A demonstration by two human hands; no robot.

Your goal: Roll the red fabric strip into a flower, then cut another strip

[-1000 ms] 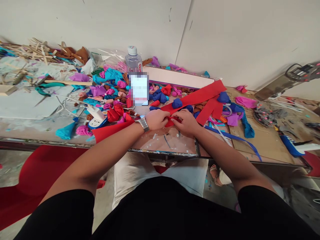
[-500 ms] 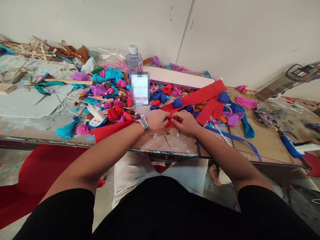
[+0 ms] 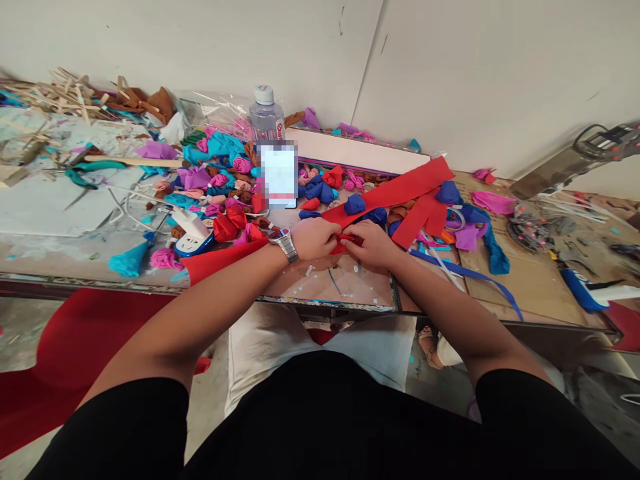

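My left hand (image 3: 316, 240), with a metal watch (image 3: 286, 245) on its wrist, is closed on a strip of red material (image 3: 342, 240). My right hand (image 3: 373, 245) pinches the same red strip a few centimetres to the right. Between the fingertips the strip is folded or rolled small, partly hidden by the fingers. A long red piece (image 3: 215, 261) runs out under my left wrist to the left; whether it joins the held part is hidden. Just beyond my hands lie more flat red strips (image 3: 400, 189) and a crumpled blue rosette (image 3: 355, 204).
Behind my left hand are many small coloured rosettes (image 3: 243, 165), a lit phone (image 3: 279, 177) and a plastic bottle (image 3: 267, 120). At left lie a power strip (image 3: 194, 241), green-handled pliers (image 3: 80, 177) and wooden sticks (image 3: 70, 97). A blue ribbon (image 3: 470, 275) hangs over the right front edge.
Both hands stay in nearly the same place, still holding the red strip, with only slight finger movement. The view has shifted very slightly.
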